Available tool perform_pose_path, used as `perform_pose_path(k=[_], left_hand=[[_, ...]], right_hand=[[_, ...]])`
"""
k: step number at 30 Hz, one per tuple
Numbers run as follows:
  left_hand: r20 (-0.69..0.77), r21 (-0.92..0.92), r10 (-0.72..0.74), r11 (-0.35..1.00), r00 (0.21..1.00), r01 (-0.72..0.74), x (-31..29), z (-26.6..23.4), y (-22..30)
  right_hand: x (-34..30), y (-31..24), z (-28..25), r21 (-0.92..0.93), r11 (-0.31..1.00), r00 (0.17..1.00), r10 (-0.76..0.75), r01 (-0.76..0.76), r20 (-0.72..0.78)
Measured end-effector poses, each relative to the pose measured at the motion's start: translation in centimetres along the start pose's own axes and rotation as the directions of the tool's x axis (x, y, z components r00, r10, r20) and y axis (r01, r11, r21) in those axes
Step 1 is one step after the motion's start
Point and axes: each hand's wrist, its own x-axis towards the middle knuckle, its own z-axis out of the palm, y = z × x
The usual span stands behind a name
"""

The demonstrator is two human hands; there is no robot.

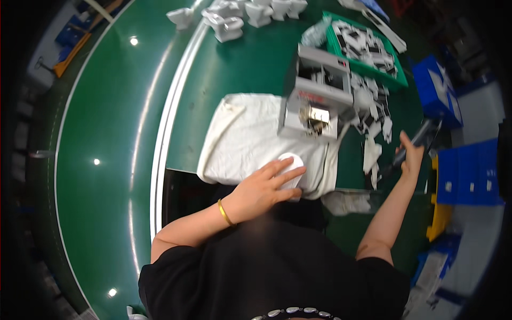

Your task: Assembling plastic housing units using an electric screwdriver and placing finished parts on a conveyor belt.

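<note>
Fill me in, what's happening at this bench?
A person's left hand has its fingers over a smooth white rounded piece at the near edge of a folded white cloth. The right hand, out to the side, grips a long dark grey tool. A grey box-shaped machine stands just beyond the piece; glossy white parts sit farther back on the green tabletop.

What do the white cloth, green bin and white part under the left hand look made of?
White cloth: likely woven fabric, matt; soft wrinkles.
Green bin: probably moulded plastic; evenly coloured, thin-walled.
White part: smooth, possibly plastic; the left hand covers much of it, so unsure.
</note>
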Motion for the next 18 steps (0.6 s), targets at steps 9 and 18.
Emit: perform_pose_path(k=[9,18], left_hand=[[-0.609,-0.212,-0.454,0.883,0.651,0.418,-5.5,-4.7,-4.9],[-0.78,-0.452,-0.624,0.513,-0.044,0.73,-12.0,-13.7,-28.1]], right_hand=[[5.4,9.0,-2.7,-0.212,0.971,0.994,0.106,-0.105,-0.01],[5.5,10.5,-2.1,-0.237,0.966,0.98,-0.144,0.108,-0.139]])
